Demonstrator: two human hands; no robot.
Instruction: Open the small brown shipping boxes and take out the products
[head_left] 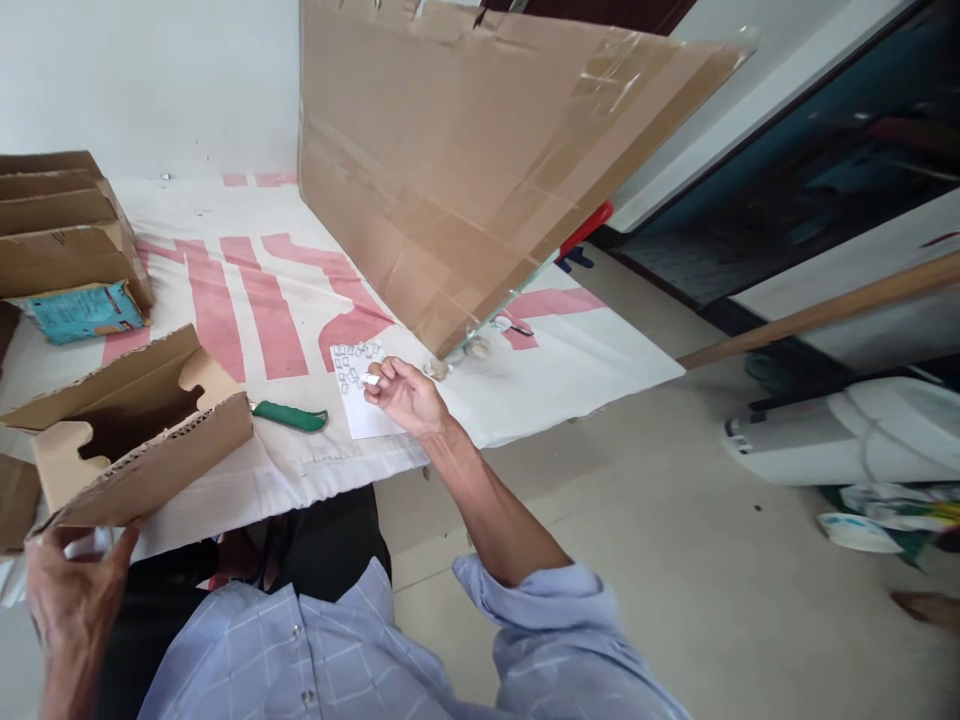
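Note:
My left hand (79,585) is closed on the lower near corner of an open cardboard box (176,455) at the table's front edge. The box is narrow, with curved cut-outs in its end flaps. My right hand (409,395) pinches a small white piece (370,379), perhaps paper, between thumb and fingers. Beneath that hand lies a white sheet (360,421), its upper part covered with several small outlined rectangles; I cannot tell whether these are loose bits or drawn. Between the box and the sheet rests a green-handled tool (291,416), its other end hidden by the box.
A large taped cardboard panel (450,170) leans up behind the sheet. Folded cardboard boxes (60,215) and a blue packet (86,312) sit at the left. The table (622,350) has a white cloth with red markings. A white bucket (892,430) lies on the right.

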